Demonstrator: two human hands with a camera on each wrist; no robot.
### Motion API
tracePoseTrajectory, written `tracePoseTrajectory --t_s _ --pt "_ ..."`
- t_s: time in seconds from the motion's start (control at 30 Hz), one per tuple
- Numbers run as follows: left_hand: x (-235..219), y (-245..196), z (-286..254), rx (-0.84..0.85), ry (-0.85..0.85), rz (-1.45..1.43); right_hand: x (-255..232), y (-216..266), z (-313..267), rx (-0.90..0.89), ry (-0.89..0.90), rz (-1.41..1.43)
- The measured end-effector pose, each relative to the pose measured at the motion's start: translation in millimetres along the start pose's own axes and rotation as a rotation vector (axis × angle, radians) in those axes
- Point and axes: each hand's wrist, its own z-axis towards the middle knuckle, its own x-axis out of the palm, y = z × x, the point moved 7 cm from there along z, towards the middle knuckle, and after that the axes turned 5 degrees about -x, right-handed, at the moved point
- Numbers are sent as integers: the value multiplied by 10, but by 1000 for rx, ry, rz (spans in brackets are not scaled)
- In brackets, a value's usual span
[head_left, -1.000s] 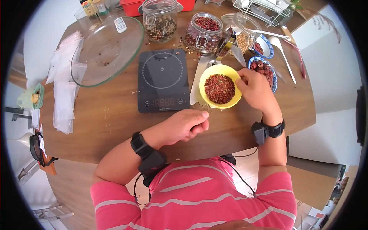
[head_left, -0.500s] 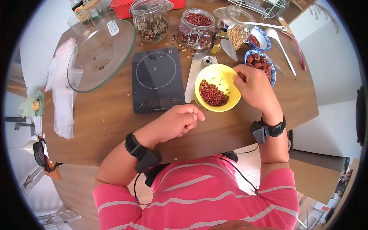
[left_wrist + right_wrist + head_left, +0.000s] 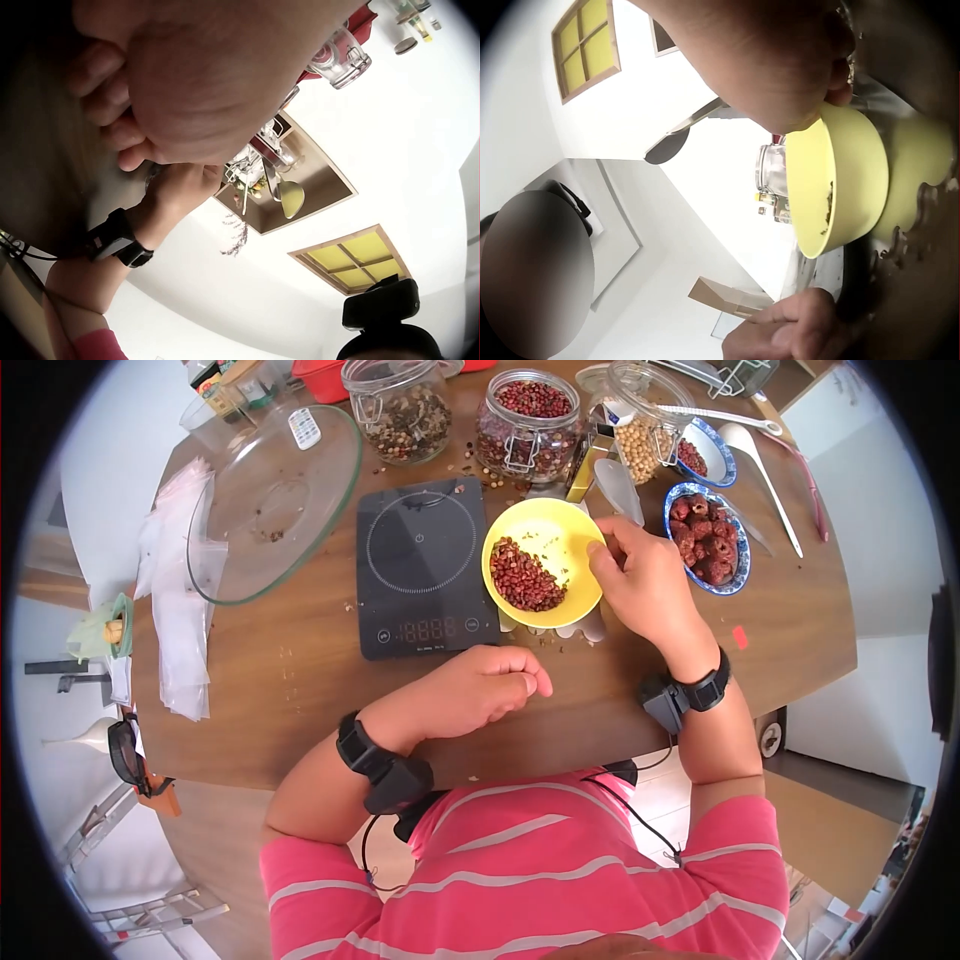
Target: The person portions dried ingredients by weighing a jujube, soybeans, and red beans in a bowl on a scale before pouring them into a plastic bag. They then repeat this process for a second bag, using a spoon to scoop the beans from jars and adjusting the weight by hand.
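Observation:
My right hand (image 3: pixel 640 585) pinches the right rim of a yellow bowl (image 3: pixel 575 545), thumb inside the edge. Small dark-red beans (image 3: pixel 527 578) are heaped at the bowl's lower left, leaving its upper right wall bare. In the right wrist view the bowl (image 3: pixel 859 180) appears close above a shiny metal plate. My left hand (image 3: pixel 475 685) stays near the table's front edge, fingers loosely curled around nothing, below a black kitchen scale (image 3: pixel 420 590). The scale stands just left of the bowl. Part of the metal plate's wavy edge (image 3: pixel 590 626) shows beneath the bowl.
Behind the bowl stand a jar of red beans (image 3: pixel 525 435), a jar of mixed dried pieces (image 3: pixel 400 420) and a jar of yellowish beans (image 3: pixel 640 445). A blue-rimmed bowl of dark-red dried fruit (image 3: pixel 710 540) sits right. A glass lid (image 3: pixel 275 510) and plastic bags (image 3: pixel 175 610) lie left.
The beans, spread across the bowl a second ago, have gathered at its lower left. My right hand has brought the bowl left, nearer the scale. The left hand still holds nothing.

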Motion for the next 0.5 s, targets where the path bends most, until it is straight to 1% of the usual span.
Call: tracePoseTrajectory --t_s 0.13,0.37,0.5 --pt "3 -19 -9 -23 6 11 2 -16 -43 1 -28 -19" --pt "3 -5 -10 -59 7 -20 17 -53 -70 -17 -67 41" --pt "-2 8 0 -28 32 -51 9 -68 -64 -1 -48 46"
